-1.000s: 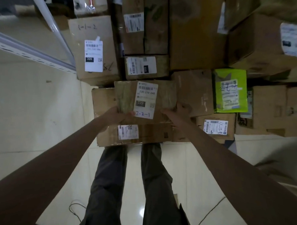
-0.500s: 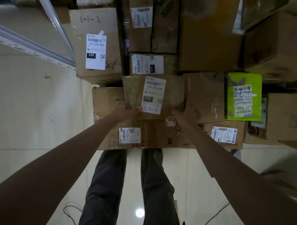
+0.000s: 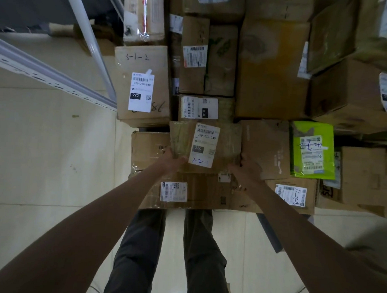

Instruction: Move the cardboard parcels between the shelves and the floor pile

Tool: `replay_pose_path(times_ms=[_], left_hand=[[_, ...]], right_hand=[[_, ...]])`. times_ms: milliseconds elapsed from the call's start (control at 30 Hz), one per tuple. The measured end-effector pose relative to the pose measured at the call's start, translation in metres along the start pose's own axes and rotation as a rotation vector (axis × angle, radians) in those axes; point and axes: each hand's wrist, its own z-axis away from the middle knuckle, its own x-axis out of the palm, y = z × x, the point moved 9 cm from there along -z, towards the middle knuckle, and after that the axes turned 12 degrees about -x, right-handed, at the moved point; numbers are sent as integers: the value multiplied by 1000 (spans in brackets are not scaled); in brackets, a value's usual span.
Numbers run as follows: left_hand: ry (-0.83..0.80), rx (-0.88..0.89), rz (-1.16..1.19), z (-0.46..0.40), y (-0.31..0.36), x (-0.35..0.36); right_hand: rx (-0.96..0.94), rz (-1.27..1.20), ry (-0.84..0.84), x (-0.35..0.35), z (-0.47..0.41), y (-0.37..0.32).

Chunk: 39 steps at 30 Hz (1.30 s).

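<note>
Carried farther out over the floor pile since a second ago, the parcel marked 2-2-1 (image 3: 204, 146) now sits above a large flat box (image 3: 186, 190). Left hand (image 3: 170, 162) grips its near left corner, fingers curled under and thumb on top; right hand (image 3: 245, 168) grips its near right corner likewise. Well to the right lies a green parcel (image 3: 312, 150).
</note>
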Motion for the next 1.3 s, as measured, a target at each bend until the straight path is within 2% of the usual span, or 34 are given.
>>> replay_pose_path(times_ms=[200,433,567,667,800,1033,1300], left_hand=[[47,64,-60,24,18,-14],[304,85,-65,63,34,-77],[426,139,-31,82,42,-122],[514,169,25,83,49,-161],[559,192,62,57,61,-210],[475,131,79,-39,75,-277],[170,-29,188,-113,74,-280]], right_hand=[[-75,94,60,-6,14,-28],[-224,118,144,-12,19,-88],[-338,242,215,-2,22,-136],[-319,103,165,26,11,-162],[-315,35,144,70,-14,-186],[-199,-62,70,156,-94,-189],[-93,-200,42,214,-160,-192]])
